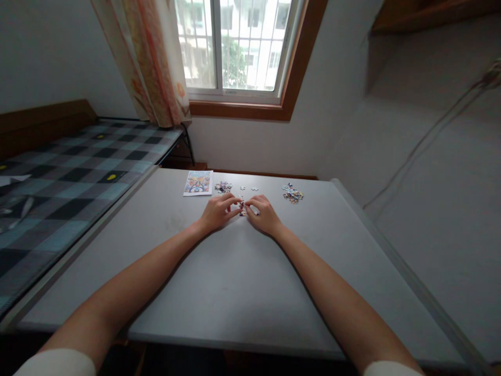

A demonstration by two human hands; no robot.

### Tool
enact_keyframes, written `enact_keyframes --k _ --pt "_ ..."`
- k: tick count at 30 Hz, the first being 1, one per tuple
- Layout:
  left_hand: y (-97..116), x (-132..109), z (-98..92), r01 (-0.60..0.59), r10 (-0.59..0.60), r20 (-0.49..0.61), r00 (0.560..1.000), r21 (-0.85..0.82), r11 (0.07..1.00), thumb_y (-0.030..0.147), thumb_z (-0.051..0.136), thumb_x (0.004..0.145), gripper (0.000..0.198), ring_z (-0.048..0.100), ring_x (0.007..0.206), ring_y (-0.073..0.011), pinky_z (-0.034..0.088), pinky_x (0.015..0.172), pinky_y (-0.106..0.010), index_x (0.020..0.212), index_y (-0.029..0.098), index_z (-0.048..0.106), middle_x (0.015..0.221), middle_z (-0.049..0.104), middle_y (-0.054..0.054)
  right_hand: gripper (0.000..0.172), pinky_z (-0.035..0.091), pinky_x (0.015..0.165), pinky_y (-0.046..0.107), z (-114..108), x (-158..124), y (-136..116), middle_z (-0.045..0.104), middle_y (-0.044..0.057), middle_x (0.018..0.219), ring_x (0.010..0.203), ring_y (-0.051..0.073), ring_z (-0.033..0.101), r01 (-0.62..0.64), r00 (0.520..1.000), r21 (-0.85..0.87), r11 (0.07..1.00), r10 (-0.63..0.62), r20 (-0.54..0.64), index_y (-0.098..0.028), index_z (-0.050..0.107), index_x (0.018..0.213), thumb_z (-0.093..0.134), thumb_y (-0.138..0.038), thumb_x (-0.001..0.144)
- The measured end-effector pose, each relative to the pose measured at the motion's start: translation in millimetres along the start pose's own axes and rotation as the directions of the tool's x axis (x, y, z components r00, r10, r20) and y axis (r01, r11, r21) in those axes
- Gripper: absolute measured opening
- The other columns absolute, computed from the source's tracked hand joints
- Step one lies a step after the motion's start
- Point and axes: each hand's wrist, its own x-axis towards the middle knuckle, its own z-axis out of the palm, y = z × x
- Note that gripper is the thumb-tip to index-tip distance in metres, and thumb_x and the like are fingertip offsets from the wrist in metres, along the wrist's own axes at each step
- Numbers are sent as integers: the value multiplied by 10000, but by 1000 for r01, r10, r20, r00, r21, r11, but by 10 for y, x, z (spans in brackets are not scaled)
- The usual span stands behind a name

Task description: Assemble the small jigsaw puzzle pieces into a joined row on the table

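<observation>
Jigsaw pieces between the hands: a small cluster point(241, 205) of puzzle pieces lies on the surface point(235, 292), toward its far edge; how many are joined is too small to tell.
Left hand: the left hand point(219, 211) comes in from the left, thumb and fingers bent narrow at the cluster's edge; whether a piece is pinched, I cannot tell.
Right hand: the right hand point(264, 215) mirrors it from the other side, fingertips drawn close together at the pieces; its grip, too, I cannot tell.
Weight and stiffness: the pieces look like thin card, so probably very light, fairly stiff, and apt to skid when nudged.
Weak points: the narrow tabs would likely bend or fray if forced, and any joined part could come apart if lifted by one corner.
Where to take hold: opposite edges between thumb and forefinger, away from the tabs; flat fingertip pressure suits a seam.
Other pieces: a left pile point(223, 187) sits beside the printed picture sheet point(198, 183), a right pile point(293, 194) lies well apart from it, and two loose pieces point(248, 188) lie between the piles.
Surface: pale grey, flat and apparently smooth, with a faint sheen.
Room: a bed point(144, 141) with a checked cover on the left; a barred window point(250, 47) in a brown frame ahead, beside a patterned curtain point(151, 62); a cable point(422, 138) along the right wall point(422, 94).
</observation>
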Motion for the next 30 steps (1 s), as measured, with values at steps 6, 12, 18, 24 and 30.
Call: enact_keyframes --k 6,12,18,24,30 --pt "-11 3 12 -22 23 -19 1000 57 998 355 615 899 185 559 579 -74 453 669 -240 934 181 668 883 664 -14 123 426 871 404 -1 -2 5 666 54 858 891 215 549 3 1000 -12 1000 -3 0 -215 671 849 553 -208 884" --pt "4 3 4 38 -36 -33 999 67 997 392 625 888 215 564 586 -79 438 660 -240 889 180 659 851 651 -4 123 425 862 407 -12 -5 -14 674 57 861 881 216 547 12 1000 -18 1000 -12 5 -214 673 867 553 -218 890" --pt "6 11 4 29 -27 -26 999 70 997 402 620 886 231 558 572 -83 431 649 -247 840 179 656 800 643 0 121 427 833 389 -5 -3 -6 667 50 823 838 207 540 54 999 -41 998 -54 11 -212 663 814 566 -221 886" --pt "3 9 12 8 -8 0 1000 42 999 378 609 893 204 566 589 -84 440 649 -241 864 182 660 809 643 -3 146 424 836 388 -3 5 13 655 55 831 856 209 534 43 999 -36 998 -42 13 -211 646 829 530 -232 914" --pt "23 17 3 -7 7 3 1000 56 998 307 581 899 154 557 582 -79 442 645 -234 871 181 665 807 639 -5 171 414 830 387 -18 3 3 642 57 830 855 210 525 5 1000 -20 1000 -5 6 -210 599 794 500 -245 929"
